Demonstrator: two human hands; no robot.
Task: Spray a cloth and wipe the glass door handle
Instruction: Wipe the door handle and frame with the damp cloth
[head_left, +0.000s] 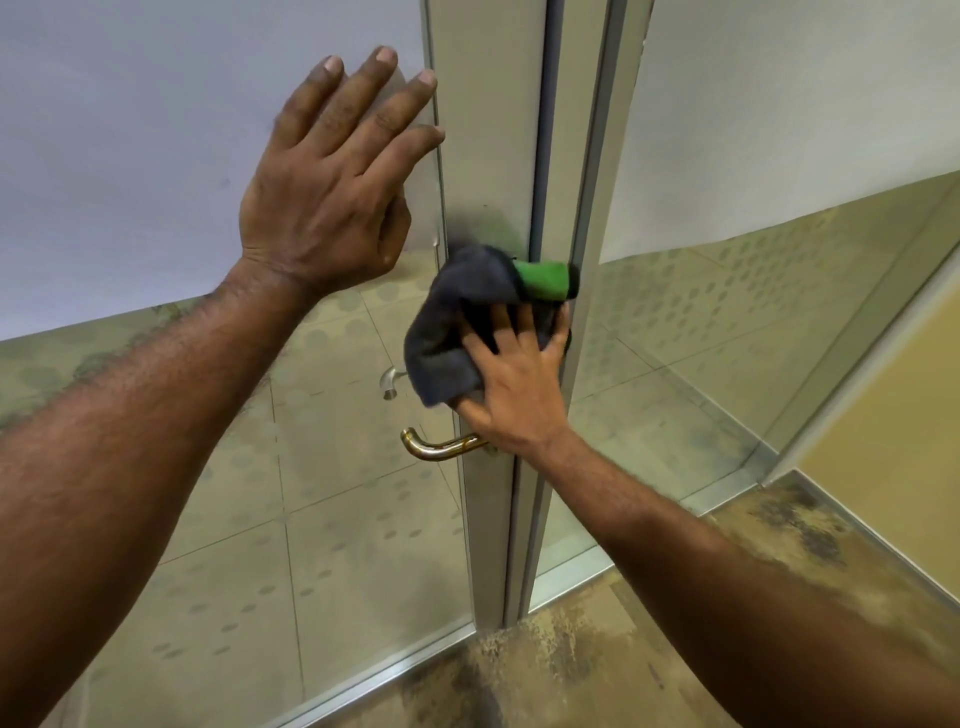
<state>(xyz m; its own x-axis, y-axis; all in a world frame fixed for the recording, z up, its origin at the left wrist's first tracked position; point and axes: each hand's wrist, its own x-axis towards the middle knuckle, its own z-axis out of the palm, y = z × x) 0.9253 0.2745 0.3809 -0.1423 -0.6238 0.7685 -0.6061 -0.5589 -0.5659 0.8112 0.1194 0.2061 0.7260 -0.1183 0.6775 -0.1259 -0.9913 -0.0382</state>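
Observation:
My right hand (511, 387) presses a dark grey cloth (457, 322) with a green patch (545, 279) against the metal stile (488, 156) of the glass door, just above the lever. The brass-toned door handle (441, 448) sticks out to the left below that hand, apart from the cloth. A second silver handle (389, 382) shows through the glass on the far side. My left hand (332, 176) lies flat on the frosted glass panel (156, 156), fingers spread, holding nothing. No spray bottle is in view.
The door frame (587, 260) runs down beside the stile, with another glass panel (727, 286) to the right. Mottled brown floor (597, 649) lies below; tiled floor shows through the clear lower glass. A yellow wall (893, 415) stands at far right.

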